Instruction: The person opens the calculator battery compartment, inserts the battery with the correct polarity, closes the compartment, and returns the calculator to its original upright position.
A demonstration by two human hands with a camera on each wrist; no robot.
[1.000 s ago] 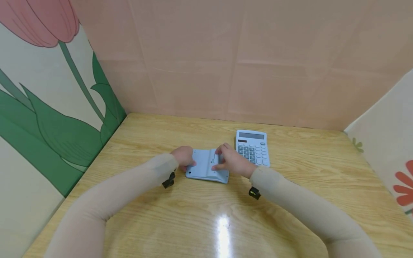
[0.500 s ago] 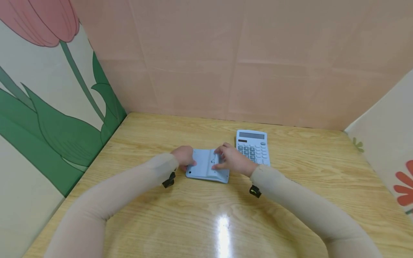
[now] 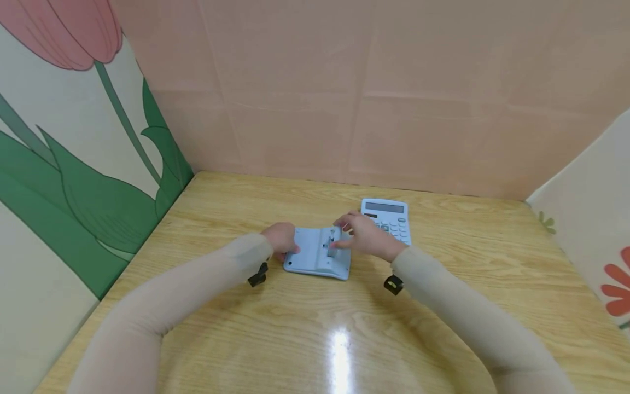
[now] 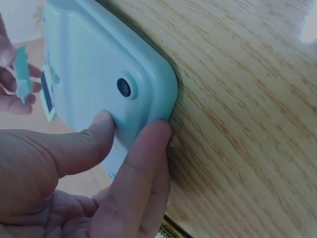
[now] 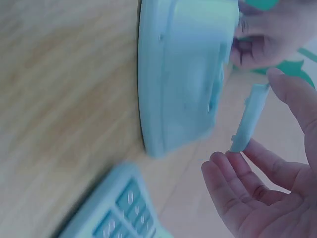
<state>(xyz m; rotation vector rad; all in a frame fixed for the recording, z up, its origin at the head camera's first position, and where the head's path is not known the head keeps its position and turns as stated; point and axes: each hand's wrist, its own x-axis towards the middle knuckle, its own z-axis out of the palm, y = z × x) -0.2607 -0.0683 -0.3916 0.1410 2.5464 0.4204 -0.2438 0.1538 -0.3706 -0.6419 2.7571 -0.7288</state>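
So I had the face-down calculator (image 3: 307, 250) on the worktop (image 3: 246, 328), long axis running left-right, raised end pointing right, left grip (image 3: 280, 239) pinching its left end, right grip (image 3: 366, 236) holding the small cover (image 5: 251, 119) end to end just above it.

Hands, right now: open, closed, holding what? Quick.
Left hand: closed, gripping the face-down calculator by its edge.
Right hand: closed, pinching a small cover between thumb and fingers.

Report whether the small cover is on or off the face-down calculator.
Off: the right hand pinches the cover clear of the face-down calculator, a gap showing in the right wrist view.
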